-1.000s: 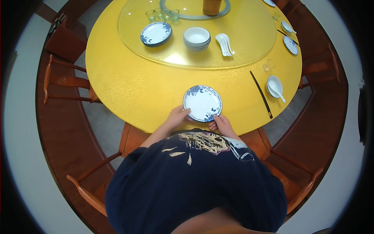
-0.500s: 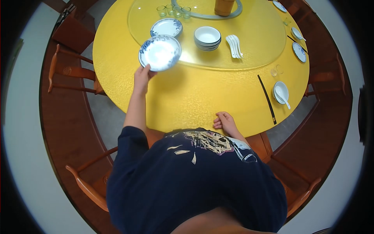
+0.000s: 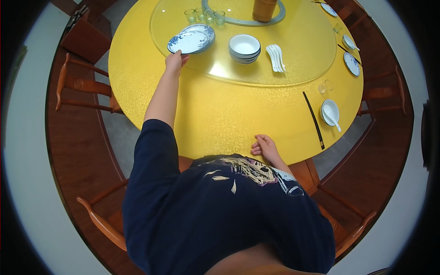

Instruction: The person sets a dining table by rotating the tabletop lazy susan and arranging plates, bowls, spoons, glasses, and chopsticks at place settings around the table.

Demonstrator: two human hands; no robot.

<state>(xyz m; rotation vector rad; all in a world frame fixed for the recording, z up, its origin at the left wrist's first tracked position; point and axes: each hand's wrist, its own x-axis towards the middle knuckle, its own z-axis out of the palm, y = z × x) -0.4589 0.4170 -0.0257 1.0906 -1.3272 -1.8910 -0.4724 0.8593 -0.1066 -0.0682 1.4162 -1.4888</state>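
Observation:
My left hand (image 3: 175,62) is closed on the near rim of a white plate with blue flowers (image 3: 189,42). This plate overlaps the stack of matching plates (image 3: 206,31) on the glass turntable; whether it touches the stack I cannot tell. At the table's near edge rests my right hand (image 3: 265,147), its fingers loosely bent and nothing in them. A stack of white bowls (image 3: 244,45) and several white spoons (image 3: 276,58) are on the turntable, right of the plates.
Small glasses (image 3: 204,16) and a wooden container (image 3: 264,10) stand farther back on the turntable (image 3: 302,75). On the yellow table (image 3: 220,110), to the right, are black chopsticks (image 3: 313,120) and a bowl with a spoon (image 3: 330,111). Wooden chairs (image 3: 78,85) surround the table.
My left arm has reached farther forward, carrying the plate away from me until it overlaps the plate stack. The right hand has stayed almost in place.

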